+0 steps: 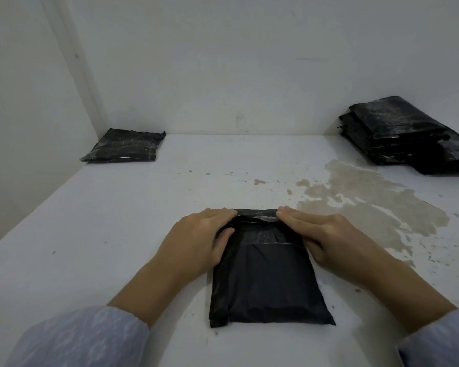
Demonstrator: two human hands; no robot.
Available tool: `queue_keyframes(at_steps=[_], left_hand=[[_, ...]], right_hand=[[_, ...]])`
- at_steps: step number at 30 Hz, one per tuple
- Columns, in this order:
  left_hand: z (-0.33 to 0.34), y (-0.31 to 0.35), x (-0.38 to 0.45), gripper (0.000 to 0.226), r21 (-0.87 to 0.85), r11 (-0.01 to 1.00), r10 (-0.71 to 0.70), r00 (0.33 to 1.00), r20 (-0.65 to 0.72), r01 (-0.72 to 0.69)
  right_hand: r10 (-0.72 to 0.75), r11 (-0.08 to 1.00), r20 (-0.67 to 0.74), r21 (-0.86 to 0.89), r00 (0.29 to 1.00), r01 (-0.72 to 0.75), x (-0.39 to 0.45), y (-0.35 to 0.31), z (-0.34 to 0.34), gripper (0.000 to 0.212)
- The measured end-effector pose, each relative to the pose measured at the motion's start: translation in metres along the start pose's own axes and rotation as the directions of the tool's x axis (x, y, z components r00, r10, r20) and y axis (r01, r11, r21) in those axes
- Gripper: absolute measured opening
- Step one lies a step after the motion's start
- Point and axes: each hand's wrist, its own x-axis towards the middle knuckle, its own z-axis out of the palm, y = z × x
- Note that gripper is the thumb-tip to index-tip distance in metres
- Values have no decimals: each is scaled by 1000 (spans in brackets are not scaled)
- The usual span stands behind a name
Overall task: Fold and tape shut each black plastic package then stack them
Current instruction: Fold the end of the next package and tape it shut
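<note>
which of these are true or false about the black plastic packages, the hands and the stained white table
1. Both hands, left hand and right hand, hold the far folded edge of the black plastic package in front. True.
2. A roll of tape lies beside it. False: none is visible.
3. The tall pile of black plastic packages sits at the far right. True.
4. The brownish stain is on the white table's left half. False: right half.
5. The far left corner is bare. False: a flat black package lies there.

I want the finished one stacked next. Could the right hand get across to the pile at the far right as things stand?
Probably yes: nothing stands on the table between the right hand and the pile, only a flat stain.
</note>
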Motion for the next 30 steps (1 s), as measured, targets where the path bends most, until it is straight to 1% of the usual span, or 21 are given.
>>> queue_keyframes(at_steps=[3,6,9,12,14,17,21,23,25,27,29,30], left_hand=[[5,0,-3,38,74,997,36,999,-24,-34],[7,-1,-4,37,38,999,26,999,-33,-24],[4,2,-3,36,20,1000,17,998,-53,-16],[2,7,-4,33,44,999,8,997,-80,-5],[2,9,-5,32,55,998,-12,995,-95,18],[3,9,-6,31,64,997,-44,992,-118,52],[5,10,-7,29,37,995,-85,982,-170,93],[6,10,-8,26,18,993,-111,978,-177,116],[8,10,-8,27,-18,989,-147,971,-187,146],[5,10,-8,20,-119,973,-217,956,-197,196],[2,10,-7,14,-217,948,-277,942,-192,234],[0,11,-6,15,-221,945,-284,942,-180,243]], right_hand=[[-28,999,-18,42,999,29,-5,7,5,41],[-40,996,-76,73,996,46,-4,11,10,35],[-50,995,-101,76,994,58,-4,11,11,39],[-58,996,-107,62,993,64,-3,10,9,41],[-78,997,-102,12,992,80,-2,9,8,42],[-95,988,-107,-132,990,81,-3,6,8,39],[-84,985,-162,-163,983,57,-7,3,8,28],[-67,991,-199,-126,978,43,-6,-1,7,23],[2,1000,-245,-26,969,-8,-4,-7,6,20],[133,985,-260,139,956,-99,-6,-14,4,20],[287,932,-218,286,933,-220,-12,-18,3,24],[341,903,-187,339,921,-265,-15,-20,2,28]])
